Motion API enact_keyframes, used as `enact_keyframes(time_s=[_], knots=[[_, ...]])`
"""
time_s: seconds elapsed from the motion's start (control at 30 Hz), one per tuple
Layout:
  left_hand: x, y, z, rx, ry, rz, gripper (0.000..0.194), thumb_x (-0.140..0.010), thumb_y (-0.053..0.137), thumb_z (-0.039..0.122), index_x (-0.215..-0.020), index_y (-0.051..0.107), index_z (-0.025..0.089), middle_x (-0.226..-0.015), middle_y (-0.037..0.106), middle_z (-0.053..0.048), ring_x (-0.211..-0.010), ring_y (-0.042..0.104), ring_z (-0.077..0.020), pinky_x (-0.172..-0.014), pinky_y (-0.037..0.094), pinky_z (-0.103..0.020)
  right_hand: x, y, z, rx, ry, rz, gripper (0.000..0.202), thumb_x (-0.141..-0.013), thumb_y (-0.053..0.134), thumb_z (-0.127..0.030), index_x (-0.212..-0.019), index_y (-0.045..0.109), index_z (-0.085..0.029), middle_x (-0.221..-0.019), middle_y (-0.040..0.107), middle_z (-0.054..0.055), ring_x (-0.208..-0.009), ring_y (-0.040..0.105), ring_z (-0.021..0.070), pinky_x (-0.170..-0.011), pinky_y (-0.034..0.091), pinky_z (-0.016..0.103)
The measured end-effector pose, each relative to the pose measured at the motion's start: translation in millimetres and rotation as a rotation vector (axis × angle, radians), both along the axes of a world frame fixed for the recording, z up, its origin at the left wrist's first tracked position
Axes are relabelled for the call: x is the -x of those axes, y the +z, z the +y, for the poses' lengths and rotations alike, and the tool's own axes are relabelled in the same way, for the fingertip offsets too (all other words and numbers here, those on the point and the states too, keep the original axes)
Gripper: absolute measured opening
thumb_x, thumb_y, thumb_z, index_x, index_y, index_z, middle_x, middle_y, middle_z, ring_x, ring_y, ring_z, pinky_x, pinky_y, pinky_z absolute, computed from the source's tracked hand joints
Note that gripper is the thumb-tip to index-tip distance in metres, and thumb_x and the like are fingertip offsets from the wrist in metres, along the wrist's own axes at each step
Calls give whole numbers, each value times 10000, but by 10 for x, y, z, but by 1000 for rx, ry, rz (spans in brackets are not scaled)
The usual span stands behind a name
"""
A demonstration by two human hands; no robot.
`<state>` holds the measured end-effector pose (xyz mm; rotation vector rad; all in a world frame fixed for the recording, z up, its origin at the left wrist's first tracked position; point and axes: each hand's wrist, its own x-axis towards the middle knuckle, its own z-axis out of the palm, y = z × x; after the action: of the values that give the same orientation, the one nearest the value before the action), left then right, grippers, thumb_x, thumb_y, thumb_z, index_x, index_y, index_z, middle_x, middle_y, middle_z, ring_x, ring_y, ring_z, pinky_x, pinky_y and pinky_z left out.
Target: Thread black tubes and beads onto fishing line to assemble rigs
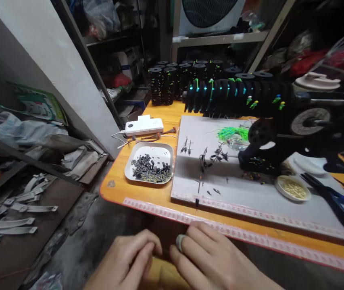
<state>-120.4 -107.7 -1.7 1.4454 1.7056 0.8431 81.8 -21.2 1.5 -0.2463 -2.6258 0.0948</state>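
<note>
At the bottom of the head view, my left hand point(129, 257) has its fingers curled, just off the table's front edge. Beside it, my right hand point(208, 253) is also curled, a grey-green band on one finger; its knuckles are close to the pink measuring tape point(235, 231) along the edge. What either hand holds, if anything, is hidden. Beyond them, a white tray point(128, 174) holds small black and dark parts. The grey board point(186, 187) carries scattered black pieces, green strands point(232, 133) and a small dish point(277, 189) of golden bits.
A black machine point(280, 137) with a ribbed roller point(220, 96) stands over the board. Black ribbed cylinders point(168, 86) line the back. A white power strip point(144, 126) lies at the back left. Blue-handled pliers point(326, 197) rest at right. Shelves stand behind.
</note>
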Motion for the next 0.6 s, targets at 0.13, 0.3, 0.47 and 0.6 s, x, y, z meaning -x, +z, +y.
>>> enact_keyframes(time_s=[0.13,0.3,0.47,0.6], knots=[[436,148,643,-298,-78,361,250,-998,477,275,-1006,724,236,-752,687,-31,-724,645,-201,-713,479,-286,8,-49,24,76,-105,111,311,-981,443,-49,-847,705,-148,-642,600,33,-595,532,180,-558,412,324],[783,151,1649,-397,-238,665,220,-943,563,247,-952,778,205,-985,700,-101,-1008,581,-279,-905,459,-411,27,-159,21,187,-241,227,200,-894,586,-85,-798,726,-191,-573,511,16,-551,459,165,-495,346,290],[807,191,2033,-289,-387,683,120,-807,685,199,-739,781,224,-835,729,-68,-917,592,-267,-838,453,-382,-79,-144,75,379,-344,303,180,-848,619,-75,-841,735,-212,-628,515,23,-583,491,164,-497,381,270],[807,217,2119,-260,-392,648,126,-673,746,145,-586,724,233,-677,700,-22,-766,604,-220,-767,453,-333,-157,-88,104,528,-454,366,162,-897,578,-113,-839,699,-204,-671,517,22,-598,526,162,-520,431,273]])
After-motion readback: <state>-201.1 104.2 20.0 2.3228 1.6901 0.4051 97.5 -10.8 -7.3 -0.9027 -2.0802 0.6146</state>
